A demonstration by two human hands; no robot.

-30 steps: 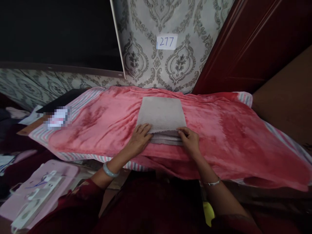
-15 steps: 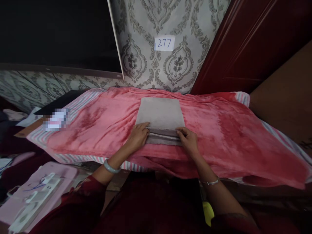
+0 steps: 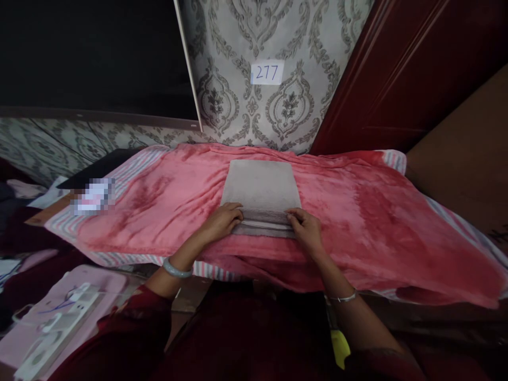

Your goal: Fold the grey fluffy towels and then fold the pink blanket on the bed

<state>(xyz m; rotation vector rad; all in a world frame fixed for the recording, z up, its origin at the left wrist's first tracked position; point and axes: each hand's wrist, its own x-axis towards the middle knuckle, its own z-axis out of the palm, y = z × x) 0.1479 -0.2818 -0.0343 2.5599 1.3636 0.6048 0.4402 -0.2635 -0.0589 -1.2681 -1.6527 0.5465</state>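
1 patterned wall (image 3: 222, 58) is located at 12 o'clock from the work. 1 pink-red blanket (image 3: 357, 227) with striped edges is spread in front of it. 1 dark screen (image 3: 95, 58) is positioned at 10 o'clock and 1 dark red panel (image 3: 384, 79) at 2 o'clock. At 8 o'clock, 1 white power strip (image 3: 59, 333) is supported on 1 pink board (image 3: 109, 286). 1 grey cloth (image 3: 260, 185), folded in layers, is laid on the middle of the blanket. 2 hands are applied to its near part: the left hand (image 3: 222, 221) at 8 o'clock, the right hand (image 3: 307, 230) at 4 o'clock. 1 card (image 3: 267, 72) marked 277 is fixed to the wall. 2 bracelets (image 3: 175, 268) are worn, 1 per wrist.

The flat face of the cloth is extended toward 12 o'clock; the folded part is turned to 6 o'clock. The outline is nearly square, so the overall long axis cannot be told; the folded band is aligned from 9 to 3 o'clock.

The band is held narrowly at its 2 ends, pinched between thumb and forefinger at 3 o'clock and gripped under the fingers at 9 o'clock.

Compared with 1.0 s ago, the thin raised edge between the hands has been replaced by a wider band, and fewer layers are exposed below it.
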